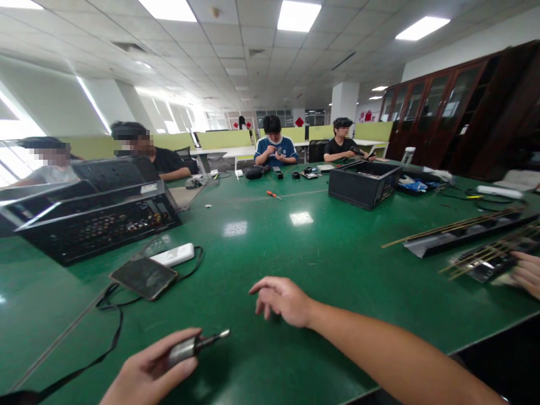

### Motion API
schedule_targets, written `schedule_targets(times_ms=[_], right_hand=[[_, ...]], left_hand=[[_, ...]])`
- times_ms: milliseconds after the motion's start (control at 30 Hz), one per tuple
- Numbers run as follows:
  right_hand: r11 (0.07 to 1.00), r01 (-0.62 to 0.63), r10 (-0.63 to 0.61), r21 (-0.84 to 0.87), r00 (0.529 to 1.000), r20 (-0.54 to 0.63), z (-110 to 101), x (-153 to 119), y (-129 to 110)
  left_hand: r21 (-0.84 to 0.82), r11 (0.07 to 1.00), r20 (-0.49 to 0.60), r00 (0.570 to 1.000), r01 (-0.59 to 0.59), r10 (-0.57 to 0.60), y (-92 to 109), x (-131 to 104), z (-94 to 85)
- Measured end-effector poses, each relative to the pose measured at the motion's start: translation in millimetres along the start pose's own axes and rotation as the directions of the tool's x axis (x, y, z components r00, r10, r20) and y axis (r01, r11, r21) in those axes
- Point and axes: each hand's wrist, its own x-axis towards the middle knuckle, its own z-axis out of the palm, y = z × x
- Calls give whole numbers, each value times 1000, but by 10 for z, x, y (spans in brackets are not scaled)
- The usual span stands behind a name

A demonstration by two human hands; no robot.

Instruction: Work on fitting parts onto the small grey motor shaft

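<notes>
My left hand (147,368), low in the picture, is closed around a short metal cylinder with a thin dark shaft (207,341) and a shiny tip pointing right. Its exact kind is unclear to me. Over the green table (261,242), my right hand (283,301) reaches in with loosely bent fingers held apart and nothing in them. Up and to the left of my left hand lies a dark, flat phone-like slab (145,277), beside a white power strip (174,255) with a black cable.
Open black computer cases stand at left (101,225) and back right (350,188). An orange screwdriver (272,194) lies mid-table. Metal channels (459,230) and thin brass-coloured rods lie at right, near another person's hand (527,273). Several people sit around the table.
</notes>
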Motion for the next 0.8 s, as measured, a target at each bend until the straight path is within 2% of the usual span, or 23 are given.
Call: schedule_targets(times_ms=[67,133,200,300,400,533,633,800], right_hand=[[998,57,-57,-2,995,-83,-322,-54,1],[993,103,-110,-54,983,-145,-547,-66,-1],[985,127,-147,-116,973,-180,-672,-55,-2],[973,125,-164,-196,966,-199,-718,-32,5],[951,88,-147,-297,972,-182,-687,-26,19],[887,50,-146,-460,974,-175,-619,-45,8],[851,34,-143,-525,975,-168,-564,-58,-28],[785,87,-234,-613,958,-164,-511,-46,-61]], left_hand=[[-56,995,82,993,-82,86,243,183,297],[-132,977,135,974,-165,183,494,386,608],[-221,954,184,952,-203,245,664,582,870],[-314,926,212,935,-212,286,702,807,1096],[-342,922,188,948,-181,256,569,918,1140],[-341,928,162,963,-152,217,401,961,1084],[-345,927,189,957,-146,221,360,995,1052],[-383,911,207,948,-150,243,334,1049,1084]])
